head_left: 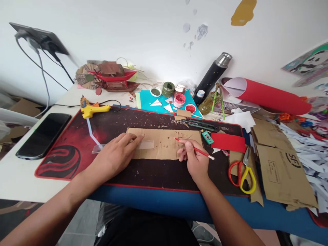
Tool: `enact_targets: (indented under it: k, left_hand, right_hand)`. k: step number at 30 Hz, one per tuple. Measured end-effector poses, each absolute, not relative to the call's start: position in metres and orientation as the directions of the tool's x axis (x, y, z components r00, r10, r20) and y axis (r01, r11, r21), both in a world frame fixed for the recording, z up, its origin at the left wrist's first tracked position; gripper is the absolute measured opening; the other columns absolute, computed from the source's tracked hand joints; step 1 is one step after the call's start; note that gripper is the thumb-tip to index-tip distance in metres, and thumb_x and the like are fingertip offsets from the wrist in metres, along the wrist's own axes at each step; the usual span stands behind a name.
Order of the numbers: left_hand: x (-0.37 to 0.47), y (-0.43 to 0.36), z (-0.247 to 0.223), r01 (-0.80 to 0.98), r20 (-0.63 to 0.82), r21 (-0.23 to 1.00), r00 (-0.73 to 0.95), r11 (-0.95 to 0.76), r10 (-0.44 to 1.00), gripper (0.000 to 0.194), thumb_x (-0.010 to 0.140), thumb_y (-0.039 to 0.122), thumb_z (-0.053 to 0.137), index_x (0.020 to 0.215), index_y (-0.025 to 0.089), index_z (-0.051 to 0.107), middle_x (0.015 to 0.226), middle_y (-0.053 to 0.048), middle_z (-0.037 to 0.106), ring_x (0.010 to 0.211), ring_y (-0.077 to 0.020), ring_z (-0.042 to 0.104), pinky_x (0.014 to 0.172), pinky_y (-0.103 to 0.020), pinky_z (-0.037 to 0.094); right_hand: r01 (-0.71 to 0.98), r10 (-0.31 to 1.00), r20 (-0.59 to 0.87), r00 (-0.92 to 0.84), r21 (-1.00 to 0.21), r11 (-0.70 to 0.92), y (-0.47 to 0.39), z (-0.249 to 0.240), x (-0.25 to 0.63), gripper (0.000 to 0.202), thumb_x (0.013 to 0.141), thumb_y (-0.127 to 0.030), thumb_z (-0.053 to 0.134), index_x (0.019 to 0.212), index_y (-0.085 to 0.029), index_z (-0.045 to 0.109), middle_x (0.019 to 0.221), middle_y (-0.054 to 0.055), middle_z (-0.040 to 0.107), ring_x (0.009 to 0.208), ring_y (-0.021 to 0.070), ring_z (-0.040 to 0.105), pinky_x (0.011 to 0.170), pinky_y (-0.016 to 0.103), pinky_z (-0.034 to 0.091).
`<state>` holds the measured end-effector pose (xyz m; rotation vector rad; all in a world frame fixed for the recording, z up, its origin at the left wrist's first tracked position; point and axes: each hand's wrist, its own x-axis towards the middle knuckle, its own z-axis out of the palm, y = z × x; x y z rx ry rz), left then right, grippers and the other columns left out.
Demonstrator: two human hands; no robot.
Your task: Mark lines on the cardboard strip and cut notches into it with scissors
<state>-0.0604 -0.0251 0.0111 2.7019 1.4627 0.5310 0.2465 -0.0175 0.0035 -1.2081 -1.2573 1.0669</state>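
Note:
A flat piece of brown cardboard lies on the dark mat, with small dark marks on its right half and a clear strip near its left end. My left hand lies flat over the cardboard's left end, its fingers spread a little. Above the right part of the cardboard, my right hand grips a red pencil between thumb and fingers. The pencil's tip points left, close to the cardboard; whether it touches cannot be made out.
Scissors, a red card and a black cutter lie to the right. A yellow glue gun and phone are at the left. Open paint jars and a flask stand behind.

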Motion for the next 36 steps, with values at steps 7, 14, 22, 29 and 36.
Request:
enact_targets:
  k: [7,14,22,29,36]
  left_hand:
    - [-0.034,-0.049,0.016,0.792,0.366,0.123,0.524,-0.598,0.769,0.057,0.108,0.013,0.053,0.165,0.016,0.049,0.123,-0.019,0.074,0.108,-0.0344,0.071,0.093,-0.051,0.065]
    - [-0.022,-0.053,0.035,0.623,0.272,0.610,0.416,-0.489,0.868,0.041,0.114,0.020,0.049,0.152,0.020,0.066,0.106,-0.010,0.081,0.093,-0.0243,0.076,0.084,-0.038,0.066]
    - [-0.012,-0.044,0.076,-0.408,-0.128,0.891,0.195,0.199,0.972,0.025,0.110,0.032,0.066,0.129,0.019,0.077,0.105,-0.011,0.084,0.075,-0.0178,0.077,0.063,-0.027,0.062]
    - [-0.006,-0.041,0.070,-0.583,-0.241,0.765,0.135,0.274,0.961,0.022,0.105,0.023,0.072,0.124,0.015,0.079,0.105,-0.012,0.085,0.091,-0.0212,0.082,0.082,-0.032,0.066]
    - [0.001,-0.039,0.066,-0.578,-0.251,0.775,0.089,0.255,0.964,0.022,0.104,0.026,0.072,0.123,0.017,0.077,0.107,-0.011,0.085,0.094,-0.0213,0.081,0.091,-0.036,0.065]
  right_hand:
    - [-0.011,0.998,0.044,-0.055,-0.999,0.043,-0.031,0.012,0.233,0.038,0.110,-0.056,0.066,0.106,-0.022,0.083,0.076,0.002,0.080,0.049,0.0133,0.069,0.049,0.025,0.053]
    - [0.047,0.985,0.073,-0.155,-0.996,0.082,-0.036,0.016,0.227,0.037,0.109,-0.056,0.068,0.112,-0.022,0.081,0.081,0.003,0.082,0.052,0.0146,0.070,0.055,0.029,0.055]
    - [-0.007,0.980,0.075,-0.186,-0.997,0.075,-0.038,0.015,0.222,0.033,0.111,-0.052,0.067,0.109,-0.022,0.082,0.080,0.003,0.080,0.052,0.0142,0.070,0.054,0.028,0.054]
    - [0.006,0.975,0.058,-0.213,-0.998,0.060,-0.041,0.015,0.220,0.037,0.110,-0.055,0.066,0.107,-0.021,0.082,0.077,0.004,0.080,0.051,0.0155,0.070,0.052,0.028,0.055]
    - [-0.012,0.967,0.059,-0.249,-0.998,0.058,-0.046,0.017,0.215,0.033,0.111,-0.051,0.066,0.108,-0.022,0.082,0.079,0.003,0.080,0.052,0.0145,0.070,0.055,0.028,0.056]
